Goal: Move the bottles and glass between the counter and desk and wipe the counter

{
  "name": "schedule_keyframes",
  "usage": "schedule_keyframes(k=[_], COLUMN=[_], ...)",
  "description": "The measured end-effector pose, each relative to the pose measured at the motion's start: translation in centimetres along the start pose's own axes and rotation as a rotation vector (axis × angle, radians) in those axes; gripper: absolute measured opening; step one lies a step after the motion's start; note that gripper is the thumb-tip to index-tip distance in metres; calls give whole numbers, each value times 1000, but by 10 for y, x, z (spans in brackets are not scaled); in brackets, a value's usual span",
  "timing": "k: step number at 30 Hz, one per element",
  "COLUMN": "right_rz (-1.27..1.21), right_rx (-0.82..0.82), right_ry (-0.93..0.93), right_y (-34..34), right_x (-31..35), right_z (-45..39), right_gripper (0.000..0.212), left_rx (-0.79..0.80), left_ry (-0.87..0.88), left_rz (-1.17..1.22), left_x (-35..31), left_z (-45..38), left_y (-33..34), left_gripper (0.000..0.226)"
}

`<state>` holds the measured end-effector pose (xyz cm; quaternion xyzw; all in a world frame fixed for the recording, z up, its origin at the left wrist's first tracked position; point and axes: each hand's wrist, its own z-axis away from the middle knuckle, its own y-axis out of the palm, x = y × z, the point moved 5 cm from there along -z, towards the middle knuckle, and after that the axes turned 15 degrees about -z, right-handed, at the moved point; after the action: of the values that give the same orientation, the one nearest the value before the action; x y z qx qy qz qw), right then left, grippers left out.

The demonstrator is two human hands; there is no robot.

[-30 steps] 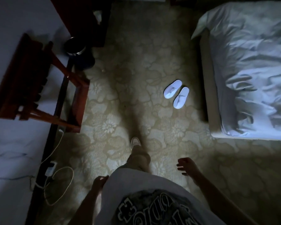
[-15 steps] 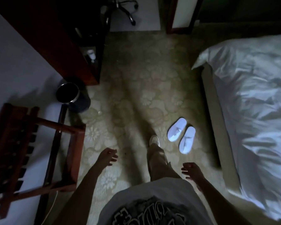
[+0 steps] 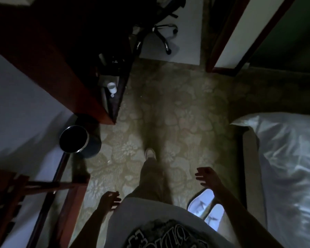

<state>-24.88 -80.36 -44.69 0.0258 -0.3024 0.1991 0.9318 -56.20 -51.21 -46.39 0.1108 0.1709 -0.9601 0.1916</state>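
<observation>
Slippers (image 3: pixel 206 204) now underfoot; both hands (image 3: pixel 207 177) empty (fingers spread).

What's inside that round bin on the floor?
The bin stands open by the wall, beside the dark wooden cabinet. Its inside looks black all the way down. Nothing shows in it, but the room is too dim to tell whether it is really empty.

Open path: patterned carpet (image 3: pixel 168 108) runs clear ahead.
Left side: dark wood counter (image 3: pixel 64 65), round waste bin (image 3: pixel 74 138), wooden luggage rack (image 3: pixel 25 197).
Right side: bed (image 3: pixel 284 167), white slippers (image 3: pixel 207 206) by its edge.
Far end: office chair (image 3: pixel 164 31).
</observation>
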Motion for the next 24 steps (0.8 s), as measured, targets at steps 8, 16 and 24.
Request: schedule_keyframes(k=[8, 16, 24], right_rz=[-85, -106, 109], right_rx=[-126, -45, 306], right_ry=[93, -118, -464], right_y=[49, 156, 326], right_x=[135, 375, 673], right_z=[-68, -187, -313], right_gripper=[22, 19, 4], left_rx=[10, -116, -390], left_ry=[223, 393, 669], left_rz=[-154, -95, 58], left_x=[-316, -579, -790], left_z=[-81, -117, -110], left_y=[-70, -136, -222], left_gripper=[24, 16, 12])
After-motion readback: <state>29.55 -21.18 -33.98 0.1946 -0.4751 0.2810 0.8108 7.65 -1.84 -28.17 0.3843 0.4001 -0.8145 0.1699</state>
